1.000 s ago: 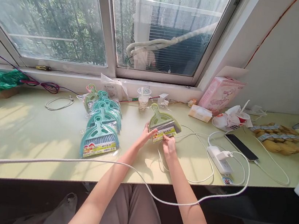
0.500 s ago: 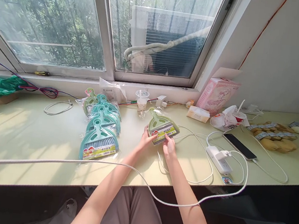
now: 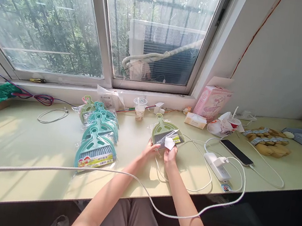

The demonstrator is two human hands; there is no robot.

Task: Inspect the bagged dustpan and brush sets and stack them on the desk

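Note:
A green mini dustpan point(image 3: 162, 128) with a dark-bristled brush lies at the middle of the table in front of me. My left hand point(image 3: 151, 149) is closed on its lower left side. In my right hand point(image 3: 170, 155) is a bent corner of the printed label card point(image 3: 169, 143), its white back turned up over the bristles. Clear wrapping glints around the card. To the left, several blue-green dustpan-and-brush sets point(image 3: 98, 146) in clear bags lie overlapping in a row, with a green dustpan set point(image 3: 87, 109) at the far end.
A white cable point(image 3: 57, 168) crosses in front of my forearms. On the right are a power strip point(image 3: 217, 167), a phone point(image 3: 236, 152) and yellow-brown bundles point(image 3: 268, 141). A plastic cup point(image 3: 139, 109), tissue pack point(image 3: 195, 120) and pink box point(image 3: 212, 103) stand along the back.
The printed card lay flat across the green dustpan; now its corner is folded back, showing white. Both hands stay at the dustpan. The view has shifted slightly.

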